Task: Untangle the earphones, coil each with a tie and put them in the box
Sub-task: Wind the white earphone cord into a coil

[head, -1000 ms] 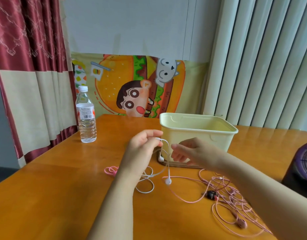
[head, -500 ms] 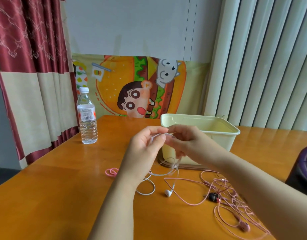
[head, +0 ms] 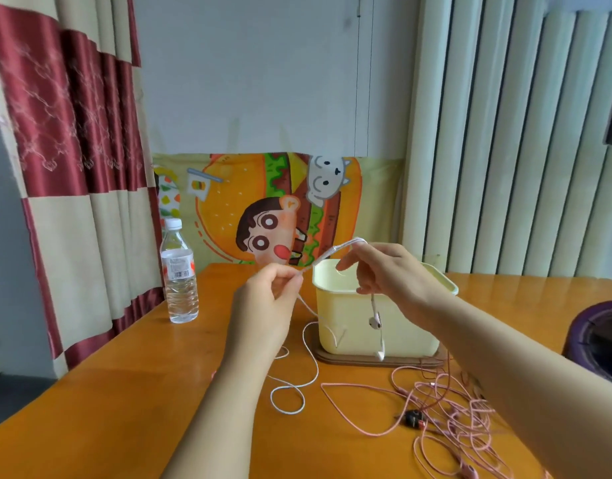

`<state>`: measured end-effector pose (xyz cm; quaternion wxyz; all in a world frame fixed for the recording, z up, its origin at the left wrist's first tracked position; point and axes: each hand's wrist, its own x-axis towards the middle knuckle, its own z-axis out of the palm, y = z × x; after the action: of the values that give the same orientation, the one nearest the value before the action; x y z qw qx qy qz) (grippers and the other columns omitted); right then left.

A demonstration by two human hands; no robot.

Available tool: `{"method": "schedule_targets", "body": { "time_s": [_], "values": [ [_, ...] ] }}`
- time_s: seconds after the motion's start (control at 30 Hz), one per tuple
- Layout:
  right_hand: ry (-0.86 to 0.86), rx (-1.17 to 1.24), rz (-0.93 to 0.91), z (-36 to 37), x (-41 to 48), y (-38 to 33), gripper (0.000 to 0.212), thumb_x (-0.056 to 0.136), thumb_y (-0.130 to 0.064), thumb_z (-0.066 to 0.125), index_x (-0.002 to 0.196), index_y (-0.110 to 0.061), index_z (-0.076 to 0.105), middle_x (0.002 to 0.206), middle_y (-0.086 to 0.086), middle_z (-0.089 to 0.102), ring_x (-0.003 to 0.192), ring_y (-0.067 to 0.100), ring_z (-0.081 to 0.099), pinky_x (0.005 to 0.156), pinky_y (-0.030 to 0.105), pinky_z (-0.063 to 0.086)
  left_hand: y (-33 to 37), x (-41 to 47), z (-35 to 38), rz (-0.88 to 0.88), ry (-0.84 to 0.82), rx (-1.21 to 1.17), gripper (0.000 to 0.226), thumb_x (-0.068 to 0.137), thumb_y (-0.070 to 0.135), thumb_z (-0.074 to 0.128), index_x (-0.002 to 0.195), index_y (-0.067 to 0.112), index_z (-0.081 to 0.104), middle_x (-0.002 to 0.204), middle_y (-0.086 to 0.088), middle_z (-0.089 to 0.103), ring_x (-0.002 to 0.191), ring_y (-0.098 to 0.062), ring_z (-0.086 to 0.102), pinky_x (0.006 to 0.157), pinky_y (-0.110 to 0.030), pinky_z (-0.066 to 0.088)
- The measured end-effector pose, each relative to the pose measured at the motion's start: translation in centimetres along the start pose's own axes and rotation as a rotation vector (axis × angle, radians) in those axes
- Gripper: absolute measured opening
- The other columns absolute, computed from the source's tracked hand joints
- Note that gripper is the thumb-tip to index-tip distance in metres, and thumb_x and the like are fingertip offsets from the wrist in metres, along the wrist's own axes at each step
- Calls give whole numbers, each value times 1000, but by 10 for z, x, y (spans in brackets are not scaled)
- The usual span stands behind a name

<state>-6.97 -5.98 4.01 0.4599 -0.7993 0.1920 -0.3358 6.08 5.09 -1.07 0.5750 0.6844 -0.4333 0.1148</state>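
Just in front of a box, two hands stretch white earphones

Centre frame, the left hand point(head: 266, 299) pinches the white earphones point(head: 335, 252) between thumb and forefinger tip. Up and to the right, the right hand point(head: 390, 271) has the same cord hooked over its raised forefinger, with the lower fingers curled loosely round it. Between the hands the thin, smooth cord runs as a short taut line. It is probably held apart to keep a clean length ready for coiling. Below the right hand two glossy, rounded earbuds point(head: 375, 321) dangle one above the other against the box front. Below the left hand the rest of the cord falls slack and ends in a loose loop on the table point(head: 125, 392), lower centre.

The box point(head: 411, 326) sits centre right. It is pale yellow plastic, open-topped, with rounded corners and a rolled rim, and stands on a dark brown board point(head: 366, 361). It seems placed close so finished coils can drop straight in. Its contents cannot be seen.

Lower right, the pink earphones point(head: 453, 402) lie in a loose tangle of matte loops, apparently waiting their turn. No tie is plainly visible.

The table is glossy orange-brown wood. A clear, ribbed bottle point(head: 178, 274) stands centre left.
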Motion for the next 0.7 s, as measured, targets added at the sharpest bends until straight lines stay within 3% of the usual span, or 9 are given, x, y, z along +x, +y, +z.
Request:
{"method": "schedule_targets", "body": {
  "time_s": [0.1, 0.17, 0.3, 0.4, 0.53, 0.63, 0.7],
  "values": [
    [-43, 112, 5, -5, 1, -14, 43, 102, -28, 36, 83, -6, 68, 62, 4, 52, 67, 17, 52, 78, 31, 49, 19, 12, -15, -2, 28, -13, 8, 92, 26, 58, 94, 23, 65, 88, 16, 64, 84, 3, 58, 61, -2, 41],
    [-52, 63, -28, -6, 0, -28, 42, 102, -30, 36, 84, -9, 69, 69, 1, 61, 74, 14, 58, 80, 31, 48, 34, 18, -24, 6, 11, -33, 8, 92, 22, 58, 96, 24, 64, 93, 16, 64, 89, 2, 57, 61, -2, 40],
    [-97, 145, -28, -6, -2, -50, 32, 101, -22, 41, 88, -10, 67, 74, 2, 65, 62, 5, 64, 62, 21, 49, 56, 25, -36, -11, -114, -79, 20, 91, 12, 57, 98, 29, 64, 98, 15, 64, 94, 2, 57, 66, -4, 41],
    [-174, 326, 28, -10, -7, -66, 27, 100, -13, 44, 81, -10, 64, 63, 3, 53, 46, 8, 48, 51, 20, 39, 67, 23, -46, -16, -216, -95, 33, 87, 2, 56, 100, 31, 63, 102, 15, 64, 98, 2, 58, 76, -9, 44],
    [-192, 396, 67, -18, -12, -77, 46, 98, -14, 47, 54, -19, 60, 51, -2, 33, 42, 9, 24, 46, 22, 19, 70, 18, -57, 6, -291, -15, 44, 84, -6, 53, 104, 33, 59, 104, 16, 62, 98, 5, 56, 77, -10, 47],
    [-151, 406, 57, -23, -15, -83, 49, 98, -16, 44, 52, -18, 60, 47, -4, 32, 43, 10, 19, 55, 29, 9, 69, 14, -60, 12, -306, 39, 43, 86, -5, 54, 97, 37, 58, 104, 17, 62, 99, 2, 58, 85, -20, 50],
    [-141, 405, 41, -25, -16, -83, 39, 98, -16, 44, 60, -15, 55, 50, -1, 37, 42, 10, 21, 54, 28, 11, 69, 11, -60, -19, -263, -17, 39, 89, -4, 53, 94, 35, 59, 103, 13, 64, 94, -2, 62, 84, -23, 52]
  ]
}}
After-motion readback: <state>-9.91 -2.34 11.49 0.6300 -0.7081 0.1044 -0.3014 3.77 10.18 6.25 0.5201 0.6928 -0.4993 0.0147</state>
